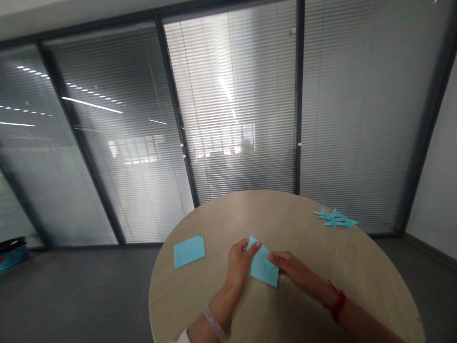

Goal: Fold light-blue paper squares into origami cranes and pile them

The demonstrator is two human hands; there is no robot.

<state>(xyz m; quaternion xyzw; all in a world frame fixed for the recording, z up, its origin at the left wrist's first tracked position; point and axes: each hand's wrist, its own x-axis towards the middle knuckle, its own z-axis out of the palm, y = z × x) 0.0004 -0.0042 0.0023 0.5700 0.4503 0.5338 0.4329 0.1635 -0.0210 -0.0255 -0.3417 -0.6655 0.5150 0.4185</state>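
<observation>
A light-blue sheet of paper [263, 267], creased near its right side, is held between my two hands above the table. My left hand [241, 259] grips its left edge, thumb on top and fingers curled behind. At the right edge, my right hand [287, 264] pinches the paper with its thumb on the upper face; its other fingers are mostly hidden underneath. To the left lies a stack of blue paper sheets [189, 251]. A pile of folded blue paper pieces with pointed tips [335, 218] rests at the far right.
The round wooden table [250, 209] has a curved edge close to the glass wall with blinds [235, 119]. Grey floor [117, 290] surrounds it. A dark and blue bag-like object [13, 252] is on the floor at far left.
</observation>
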